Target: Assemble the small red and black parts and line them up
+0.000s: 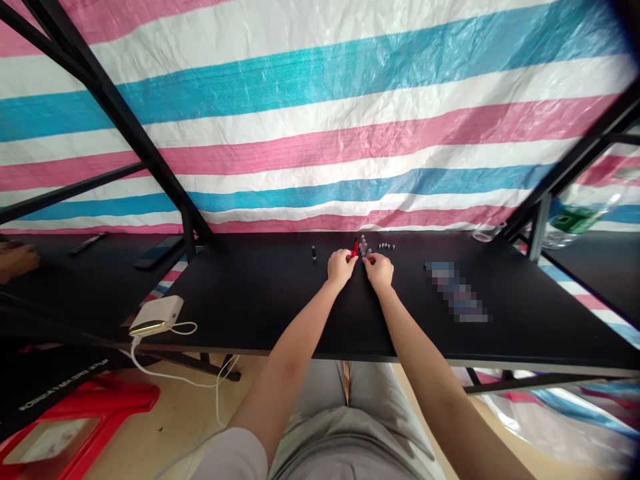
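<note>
Both hands work close together over the far middle of the black table (250,307). My left hand (341,268) is closed, its fingertips pinched at a small red piece (355,245); more red and a dark bit show just beyond them. Beside it, my right hand (379,271) has its thumb and fingers pressed together, and what they hold is too small to make out. A cluster of small clear-grey pieces (363,245) lies just past the fingertips, between the hands. To the left stands a small dark cylinder with a pale end (314,253).
Several small shiny pieces (387,247) lie in a row to the right. A blurred-out flat object (457,292) is farther right, a clear cup (487,232) behind it. A white box with a cable (157,313) sits at the left edge. Another person's hand (17,261) shows far left.
</note>
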The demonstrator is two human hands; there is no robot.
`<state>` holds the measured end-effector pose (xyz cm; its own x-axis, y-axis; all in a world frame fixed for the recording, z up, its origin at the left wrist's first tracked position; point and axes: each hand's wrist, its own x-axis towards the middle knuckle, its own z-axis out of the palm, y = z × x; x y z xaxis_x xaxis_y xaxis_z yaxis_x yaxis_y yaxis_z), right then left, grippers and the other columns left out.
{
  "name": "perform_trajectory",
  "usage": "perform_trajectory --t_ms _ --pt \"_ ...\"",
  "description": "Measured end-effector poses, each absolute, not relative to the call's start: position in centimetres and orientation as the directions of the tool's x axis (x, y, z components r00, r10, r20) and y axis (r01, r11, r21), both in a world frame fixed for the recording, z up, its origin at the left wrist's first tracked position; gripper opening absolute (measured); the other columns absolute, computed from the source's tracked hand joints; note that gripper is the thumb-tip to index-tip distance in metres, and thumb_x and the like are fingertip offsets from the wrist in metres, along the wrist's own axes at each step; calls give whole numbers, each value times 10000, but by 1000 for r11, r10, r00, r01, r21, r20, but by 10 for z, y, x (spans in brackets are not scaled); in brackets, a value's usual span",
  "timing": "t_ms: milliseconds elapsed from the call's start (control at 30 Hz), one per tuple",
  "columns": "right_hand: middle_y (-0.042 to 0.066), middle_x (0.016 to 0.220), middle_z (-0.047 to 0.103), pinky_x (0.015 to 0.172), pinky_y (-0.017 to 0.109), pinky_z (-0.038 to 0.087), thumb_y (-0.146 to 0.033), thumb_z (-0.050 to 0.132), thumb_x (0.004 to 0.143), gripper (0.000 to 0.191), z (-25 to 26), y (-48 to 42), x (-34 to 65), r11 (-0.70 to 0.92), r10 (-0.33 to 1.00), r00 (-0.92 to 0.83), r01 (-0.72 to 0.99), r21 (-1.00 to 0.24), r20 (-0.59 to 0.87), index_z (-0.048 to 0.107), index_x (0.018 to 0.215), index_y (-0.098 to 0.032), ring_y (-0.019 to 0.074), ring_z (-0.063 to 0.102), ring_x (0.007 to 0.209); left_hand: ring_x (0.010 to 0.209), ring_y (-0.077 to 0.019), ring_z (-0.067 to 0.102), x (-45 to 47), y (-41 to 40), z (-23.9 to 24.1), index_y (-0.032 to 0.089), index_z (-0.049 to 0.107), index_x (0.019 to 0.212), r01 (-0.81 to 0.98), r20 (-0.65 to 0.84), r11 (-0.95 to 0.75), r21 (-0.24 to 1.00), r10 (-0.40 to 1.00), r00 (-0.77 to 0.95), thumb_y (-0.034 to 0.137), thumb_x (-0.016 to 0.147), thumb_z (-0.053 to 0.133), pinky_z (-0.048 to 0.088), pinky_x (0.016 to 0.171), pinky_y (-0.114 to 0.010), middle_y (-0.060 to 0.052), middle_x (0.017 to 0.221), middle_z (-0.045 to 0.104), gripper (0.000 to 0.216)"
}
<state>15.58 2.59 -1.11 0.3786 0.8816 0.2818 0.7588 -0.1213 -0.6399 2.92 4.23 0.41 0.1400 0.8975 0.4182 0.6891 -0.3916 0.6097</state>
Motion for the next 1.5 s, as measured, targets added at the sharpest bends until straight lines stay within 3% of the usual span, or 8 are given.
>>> perform_trajectory --t_ms 367,567,733,867,1033,1133,1300,1500 --pt "57 858 648 679 280 361 -332 534 776 228 -13 29 155 -165 895 355 828 -536 272 677 902 -206 195 560 818 898 -197 511 41 50 0 202 638 834 871 266 -221 439 958 109 336 781 576 382 764 -314 -58 891 596 157" --pt "82 853 640 680 286 361 -349 525 777 257 -15 27 155 -137 889 338 839 -526 308 671 912 -187 200 555 805 894 -223 508 37 47 0 202 652 842 835 263 -220 504 960 94 394 745 606 379 767 -331 -71 848 586 220" --pt "94 801 626 685 309 356 -365 532 770 255 -17 19 153 -95 865 326 854 -512 382 648 879 -165 215 542 784 830 -224 522 19 26 -1 201 668 870 812 317 -241 531 945 73 300 733 621 389 745 -326 -71 754 570 176" --pt "79 750 613 678 304 350 -351 543 760 187 -16 8 149 -83 863 313 862 -501 396 602 742 -174 205 531 764 717 -178 529 -1 7 -1 188 660 728 746 360 -276 606 931 51 229 786 528 407 718 -294 -51 665 536 150" --pt "33 645 567 626 269 352 -351 485 793 228 -14 0 141 57 890 216 821 -569 401 533 637 -192 162 508 653 792 -159 547 -16 9 0 174 612 824 527 397 -197 826 868 -298 238 756 565 438 778 -286 -55 803 553 104" --pt "17 627 539 629 258 363 -359 454 811 249 -12 -1 137 190 873 143 782 -593 467 515 632 -196 148 495 639 760 -118 571 -22 18 0 181 504 1097 222 195 -105 969 877 -439 234 719 610 483 685 -256 -106 1142 487 396" --pt "15 620 529 627 259 373 -375 445 811 261 -10 -1 135 229 873 124 750 -621 472 516 632 -199 147 491 634 684 -75 615 -28 27 1 261 278 1297 -214 -48 -21 977 949 -311 153 733 599 508 563 -210 -152 1417 226 658" --pt "19 627 536 628 264 381 -382 441 805 265 -11 -1 134 238 871 125 739 -630 476 511 622 -204 151 495 635 962 -145 615 -29 31 1 260 295 1295 -407 -114 5 913 963 -245 60 703 635 521 754 -232 -143 1402 315 711"
